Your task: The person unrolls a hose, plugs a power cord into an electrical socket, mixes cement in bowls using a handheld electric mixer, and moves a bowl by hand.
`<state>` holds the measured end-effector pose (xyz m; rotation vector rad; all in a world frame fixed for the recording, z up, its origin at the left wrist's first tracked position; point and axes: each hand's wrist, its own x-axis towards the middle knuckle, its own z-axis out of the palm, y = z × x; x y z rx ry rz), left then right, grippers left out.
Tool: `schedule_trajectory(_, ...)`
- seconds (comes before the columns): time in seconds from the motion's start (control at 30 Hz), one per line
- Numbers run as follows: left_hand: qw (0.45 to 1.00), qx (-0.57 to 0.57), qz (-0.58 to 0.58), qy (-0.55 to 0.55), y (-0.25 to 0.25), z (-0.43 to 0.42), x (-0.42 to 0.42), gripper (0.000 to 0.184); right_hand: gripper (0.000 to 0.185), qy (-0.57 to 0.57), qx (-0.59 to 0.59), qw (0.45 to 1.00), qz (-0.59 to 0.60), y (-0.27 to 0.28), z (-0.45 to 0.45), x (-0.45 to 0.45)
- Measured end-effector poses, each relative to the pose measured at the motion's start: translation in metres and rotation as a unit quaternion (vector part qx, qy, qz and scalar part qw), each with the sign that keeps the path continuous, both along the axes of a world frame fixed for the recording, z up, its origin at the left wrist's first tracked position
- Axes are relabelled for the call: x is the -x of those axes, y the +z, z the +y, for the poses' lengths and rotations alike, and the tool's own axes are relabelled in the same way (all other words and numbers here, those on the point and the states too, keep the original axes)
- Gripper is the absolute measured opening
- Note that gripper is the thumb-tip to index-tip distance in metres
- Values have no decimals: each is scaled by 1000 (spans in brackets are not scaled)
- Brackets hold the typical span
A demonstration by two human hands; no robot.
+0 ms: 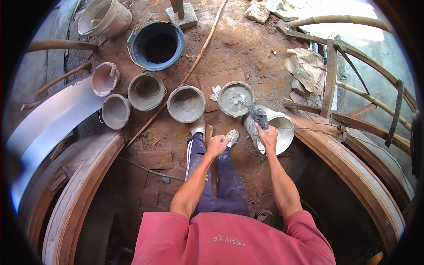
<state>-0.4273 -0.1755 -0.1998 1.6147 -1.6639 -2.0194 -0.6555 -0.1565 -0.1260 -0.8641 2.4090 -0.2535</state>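
Near white bucket (pixel 283 132), right hand (pixel 267 136) closed around power tool (pixel 259 116)

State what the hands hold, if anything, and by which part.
The right hand grips a dark tool by the end nearer the person; whether the left hand holds anything cannot be told.

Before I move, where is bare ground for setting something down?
Bare ground lies between the long stick and the crumpled sack. It is crowded around the right hand, with the power tool and white bucket close together.
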Motion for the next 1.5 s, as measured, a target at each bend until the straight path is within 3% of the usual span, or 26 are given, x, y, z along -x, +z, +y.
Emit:
schedule_trajectory(0.13,990,-22,45,132,-30,20,41,44,49,-26,-4,1000,-11,2,1,-4)
schedule_trajectory(0.2,991,-2,28,131,0,9,64,45,50,-28,-16,999,-4,-2,6,-5)
schedule_trajectory(0.4,982,-65,12,175,11,21,128,62,48,10,-2,1000,-6,-9,9,-6)
schedule_trajectory(0.47,965,-221,32,135,31,4,135,73,49,100,-24,995,-11,-12,12,-4)
schedule_trajectory(0.5,952,-234,42,194,11,15,142,66,50,97,-26,995,-4,-14,10,-4)
schedule_trajectory(0.63,926,-304,62,218,30,-1,140,51,54,87,-30,996,-10,-10,5,-3)
schedule_trajectory(0.8,922,-276,63,264,13,10,153,45,46,140,-8,990,15,-26,20,1)
schedule_trajectory(0.9,930,-279,39,237,32,0,150,42,46,126,20,992,21,-28,24,2)
schedule_trajectory(0.97,942,-253,16,218,30,5,152,57,43,166,7,986,34,-22,24,1)
schedule_trajectory(1.27,950,-233,14,208,22,20,153,59,38,138,71,988,27,-18,32,-4)
schedule_trajectory(1.5,948,-237,10,213,31,19,153,57,36,163,47,985,37,-21,38,2)
